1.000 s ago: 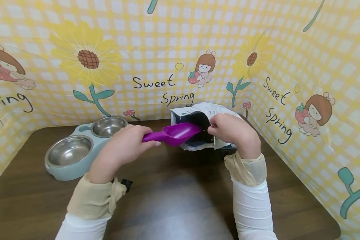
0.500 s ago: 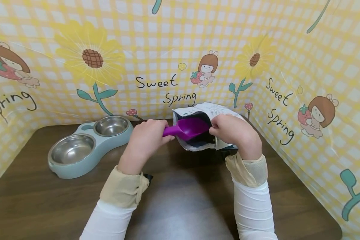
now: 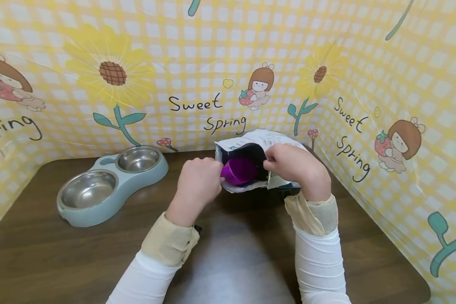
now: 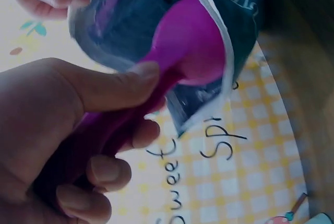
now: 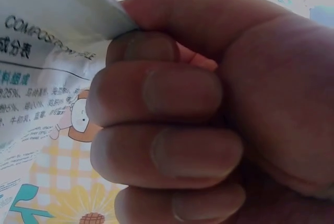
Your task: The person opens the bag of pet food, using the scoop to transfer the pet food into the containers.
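My left hand (image 3: 198, 185) grips the handle of a purple scoop (image 3: 240, 171), whose bowl is inside the mouth of a white bag (image 3: 266, 138) with a dark lining. In the left wrist view the thumb lies along the scoop's handle (image 4: 112, 122) with the fingers curled round it, and the bowl (image 4: 193, 41) faces into the bag. My right hand (image 3: 298, 166) pinches the bag's edge at the right of its opening. The right wrist view shows the printed bag (image 5: 47, 51) caught between thumb and forefinger of the right hand (image 5: 172, 98). The bag's contents are hidden.
A pale blue double feeder (image 3: 127, 185) with two steel bowls stands at the left of the dark wooden table (image 3: 228, 261). A yellow checked cloth (image 3: 197, 50) with printed flowers and figures rises behind the table and along its sides.
The left hand has moved right, carrying the scoop from the bag's mouth deeper inside; its bowl has turned. The right hand keeps its hold on the bag's edge.
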{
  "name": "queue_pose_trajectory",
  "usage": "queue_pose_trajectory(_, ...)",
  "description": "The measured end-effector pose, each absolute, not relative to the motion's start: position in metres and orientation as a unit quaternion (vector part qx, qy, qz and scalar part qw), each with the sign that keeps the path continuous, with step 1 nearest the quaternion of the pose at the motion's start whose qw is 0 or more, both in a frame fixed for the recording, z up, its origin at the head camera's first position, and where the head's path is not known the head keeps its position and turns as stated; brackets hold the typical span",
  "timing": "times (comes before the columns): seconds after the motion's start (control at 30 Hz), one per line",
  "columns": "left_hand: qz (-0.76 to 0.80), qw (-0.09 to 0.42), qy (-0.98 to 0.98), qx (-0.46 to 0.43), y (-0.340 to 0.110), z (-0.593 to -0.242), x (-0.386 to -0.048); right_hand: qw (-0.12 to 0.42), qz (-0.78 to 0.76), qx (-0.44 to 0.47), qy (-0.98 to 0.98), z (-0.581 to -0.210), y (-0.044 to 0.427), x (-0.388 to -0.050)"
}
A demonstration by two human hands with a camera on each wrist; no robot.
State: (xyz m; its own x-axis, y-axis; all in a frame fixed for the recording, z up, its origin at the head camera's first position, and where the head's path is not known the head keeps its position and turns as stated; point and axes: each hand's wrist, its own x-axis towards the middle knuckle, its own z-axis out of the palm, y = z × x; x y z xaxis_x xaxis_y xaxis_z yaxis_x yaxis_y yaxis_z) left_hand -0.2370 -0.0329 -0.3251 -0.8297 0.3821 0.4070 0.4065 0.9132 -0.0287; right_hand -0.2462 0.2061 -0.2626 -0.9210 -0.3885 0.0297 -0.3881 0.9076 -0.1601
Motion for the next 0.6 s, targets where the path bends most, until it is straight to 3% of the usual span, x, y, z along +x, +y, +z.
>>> queue_pose_trajectory(0.37, -0.011, 0.279, -0.938, -0.204, -0.014, -0.328, -0.226, -0.001, -0.073, -0.194, 0.978, -0.262, 0.205, -0.246)
queue_pose_trajectory(0.6, -0.002, 0.276, -0.94, -0.199, -0.008, -0.332, -0.228, 0.003, -0.07, -0.192, 0.979, -0.262, 0.204, -0.247)
